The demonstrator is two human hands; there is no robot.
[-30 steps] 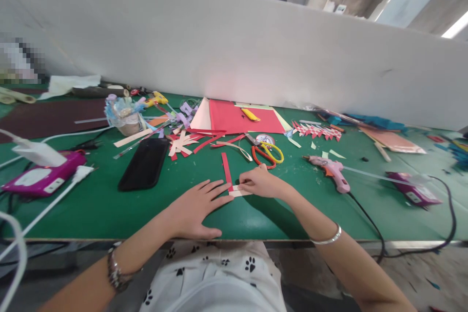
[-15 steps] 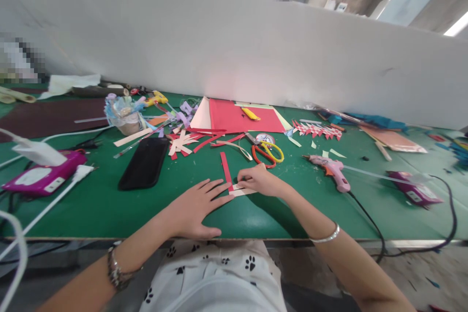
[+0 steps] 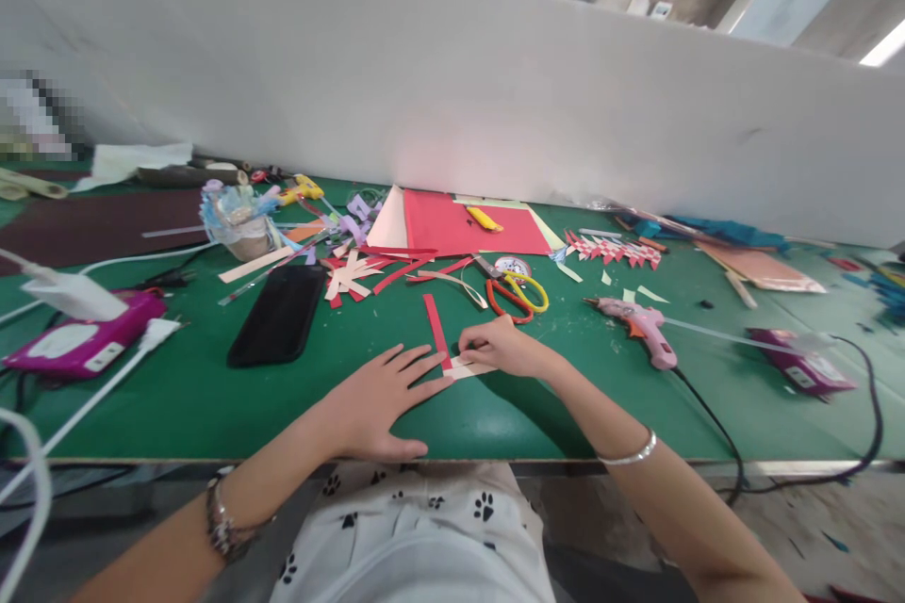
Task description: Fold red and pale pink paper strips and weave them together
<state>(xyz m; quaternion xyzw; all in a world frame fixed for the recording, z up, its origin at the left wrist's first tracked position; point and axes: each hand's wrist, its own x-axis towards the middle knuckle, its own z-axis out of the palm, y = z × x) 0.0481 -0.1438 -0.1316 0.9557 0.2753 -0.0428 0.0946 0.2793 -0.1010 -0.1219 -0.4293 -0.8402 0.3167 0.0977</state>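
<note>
A red paper strip lies lengthwise away from me, its near end meeting cream paper strips that run crosswise. My left hand rests on the green tabletop with fingers spread, its fingertips touching the join of the strips. Curled over the cream strips from the right, my right hand has thumb and fingers pinched together at the paper. Its fingers hide part of the strips. Scissors with red and yellow handles lie just beyond the right hand.
Left of the strips is a black phone. A pink glue gun with a trailing cord lies at right. Loose red and cream strips, red paper sheets and a woven red-and-white piece lie farther back, before a white partition.
</note>
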